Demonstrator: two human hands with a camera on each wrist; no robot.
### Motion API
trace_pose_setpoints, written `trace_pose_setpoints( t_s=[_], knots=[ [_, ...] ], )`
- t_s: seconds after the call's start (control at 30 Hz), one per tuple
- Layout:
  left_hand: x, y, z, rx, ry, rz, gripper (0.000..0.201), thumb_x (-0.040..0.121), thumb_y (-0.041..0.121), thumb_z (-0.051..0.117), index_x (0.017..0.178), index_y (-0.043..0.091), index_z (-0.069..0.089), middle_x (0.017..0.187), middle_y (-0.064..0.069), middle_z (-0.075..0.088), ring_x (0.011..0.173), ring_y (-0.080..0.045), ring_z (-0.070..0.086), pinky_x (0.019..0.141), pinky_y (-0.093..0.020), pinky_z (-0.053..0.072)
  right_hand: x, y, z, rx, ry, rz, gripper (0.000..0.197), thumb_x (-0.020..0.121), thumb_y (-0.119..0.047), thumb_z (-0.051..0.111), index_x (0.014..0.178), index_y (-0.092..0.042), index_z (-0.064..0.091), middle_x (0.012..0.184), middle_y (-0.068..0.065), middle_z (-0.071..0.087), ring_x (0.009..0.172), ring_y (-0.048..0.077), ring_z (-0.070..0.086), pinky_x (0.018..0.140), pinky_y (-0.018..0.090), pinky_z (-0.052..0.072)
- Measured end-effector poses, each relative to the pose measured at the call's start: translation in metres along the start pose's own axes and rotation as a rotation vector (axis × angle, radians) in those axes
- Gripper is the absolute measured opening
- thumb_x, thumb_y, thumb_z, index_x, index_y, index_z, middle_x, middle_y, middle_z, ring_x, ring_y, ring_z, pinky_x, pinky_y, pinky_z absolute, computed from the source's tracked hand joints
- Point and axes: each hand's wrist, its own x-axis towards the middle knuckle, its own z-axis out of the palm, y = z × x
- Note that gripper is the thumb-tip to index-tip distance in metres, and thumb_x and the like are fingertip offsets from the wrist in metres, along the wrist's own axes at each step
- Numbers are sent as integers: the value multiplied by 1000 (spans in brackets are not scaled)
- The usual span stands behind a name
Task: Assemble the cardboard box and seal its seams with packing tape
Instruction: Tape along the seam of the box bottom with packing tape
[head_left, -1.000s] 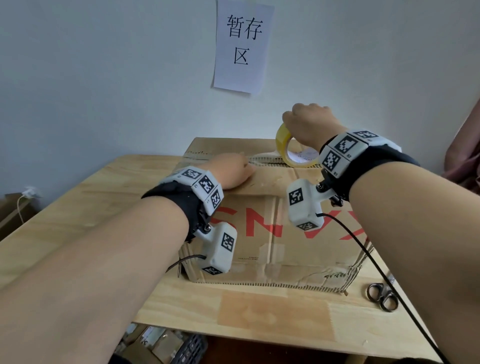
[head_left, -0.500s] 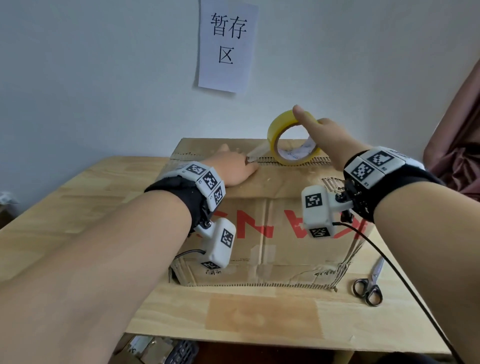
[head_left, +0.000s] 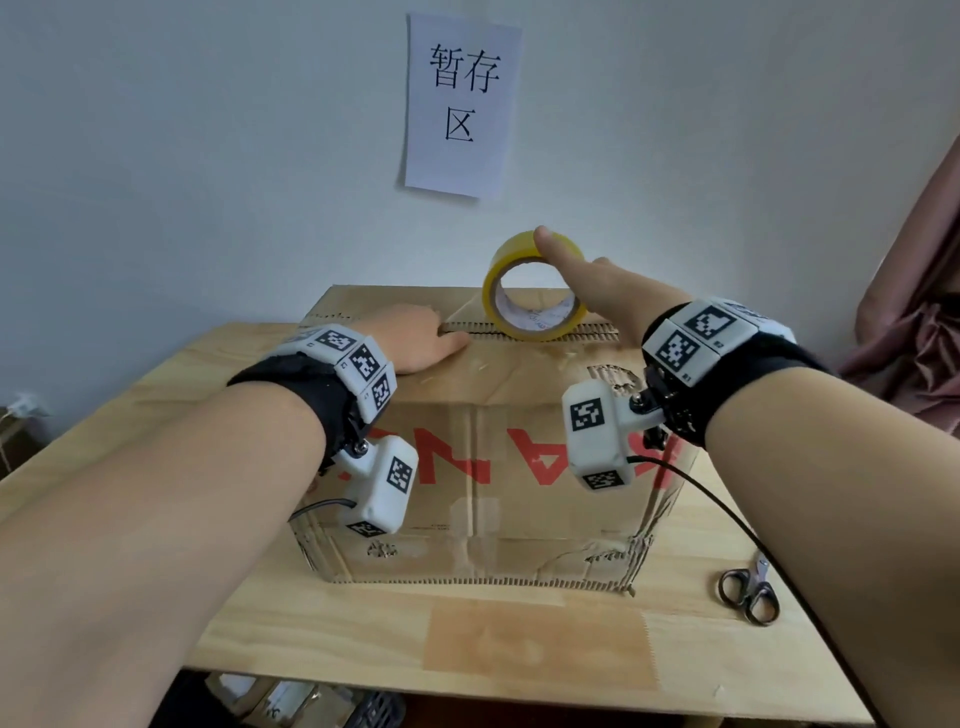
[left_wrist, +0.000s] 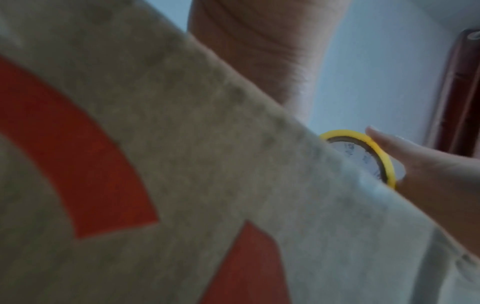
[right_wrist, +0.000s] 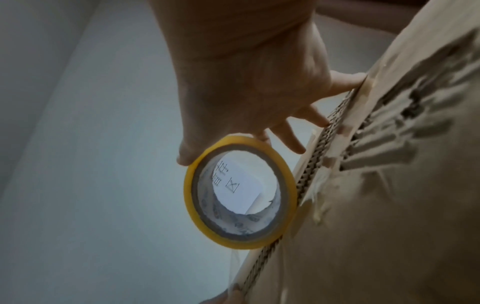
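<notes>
On the wooden table (head_left: 519, 639) the cardboard box (head_left: 483, 499) lies with its long axis running from nine o'clock to three o'clock, its printed red lettering facing me and its closed top flaps meeting in a seam that runs the same way along the far part of the top. At about ten o'clock on that top my left hand (head_left: 415, 338) rests flat, fingers straight and pressed down beside the seam, holding nothing. A clear strip of tape leads from near my fingertips toward the tape roll (head_left: 535, 296), which stands on edge on the seam at twelve o'clock, its open core facing me and its rolling direction along the seam toward three o'clock. My right hand (head_left: 597, 291) sits just to the right of the roll, the index finger laid over its top and the thumb against its near side, so the roll is pinched between them; in the right wrist view my other fingers (right_wrist: 314, 117) spread out and touch the flap edge. The two hands are apart, with the roll between them. At four o'clock, on the table well clear of the box, lie the scissors (head_left: 748, 597), handles toward me. On the wall at twelve o'clock hangs a paper sign (head_left: 462, 104).
</notes>
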Motion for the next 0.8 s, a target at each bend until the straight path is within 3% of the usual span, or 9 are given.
trace_pose_setpoints(
  t_s=[0.07, 0.13, 0.2, 0.27, 0.33, 0.47, 0.53, 0.63, 0.8],
  knots=[
    [-3, -11, 1, -18, -5, -15, 56, 97, 54, 25, 116, 10, 56, 115, -12, 61, 97, -25, 58, 85, -36, 44, 1, -10, 13, 33, 37, -41, 107, 74, -85, 36, 150, -12, 21, 152, 9, 30, 137, 29, 33, 108, 45, 29],
    [-7, -14, 5, -54, -27, -11, 59, 99, 51, 24, 140, 12, 38, 147, -11, 38, 128, -28, 43, 104, -38, 35, 1, -18, 22, 113, 132, -142, 75, 87, -62, 43, 136, -5, 36, 129, 11, 50, 109, 26, 51, 84, 36, 42],
    [-9, -13, 9, -74, -57, -9, 64, 100, 50, 22, 151, 12, 17, 158, -6, 13, 145, -23, 17, 116, -39, 18, 0, -27, 27, 116, 255, -311, 38, 93, -36, 42, 113, -4, 48, 97, 7, 54, 81, 21, 47, 62, 31, 36],
    [-8, -14, 10, -77, -85, -22, 67, 99, 52, 20, 152, 14, 7, 160, -4, 2, 147, -20, 5, 119, -39, 10, 1, -32, 29, 101, 320, -402, 22, 92, -24, 40, 99, -5, 49, 86, 6, 48, 75, 20, 42, 58, 31, 31],
    [-7, -15, 10, -75, -105, -32, 67, 99, 52, 19, 152, 14, 4, 160, -3, -1, 147, -19, 2, 119, -39, 8, 4, -34, 29, 87, 303, -394, 22, 92, -29, 43, 95, -7, 48, 83, 4, 48, 73, 19, 43, 59, 31, 32],
    [-12, -13, 7, -78, -118, -26, 66, 99, 52, 19, 152, 14, 4, 160, -3, -1, 147, -19, 3, 119, -38, 7, 12, -34, 30, -114, 262, -328, 49, 82, -59, 57, 97, -13, 47, 80, -3, 47, 71, 15, 47, 58, 29, 37],
    [-14, -12, 6, -78, -115, -31, 66, 99, 52, 18, 152, 14, 4, 160, -2, -1, 147, -18, 3, 119, -38, 7, 14, -39, 30, -153, 269, -325, 46, 78, -53, 61, 92, -12, 48, 74, -4, 44, 65, 15, 44, 54, 27, 35],
    [-17, -13, 2, -104, -112, -20, 64, 100, 50, 20, 152, 16, 5, 160, 0, -1, 147, -16, 4, 116, -36, 8, 11, -56, 25, -225, 289, -397, 40, 77, -44, 62, 69, -12, 41, 59, -3, 36, 51, 15, 33, 45, 24, 26],
    [-21, -10, 2, -127, -101, 7, 59, 100, 48, 22, 150, 17, 15, 160, 0, 6, 146, -17, 11, 115, -37, 15, 11, -59, 15, -361, 280, -410, 45, 78, -44, 62, 57, -13, 35, 53, -3, 31, 47, 16, 29, 46, 24, 23]
  ],
)
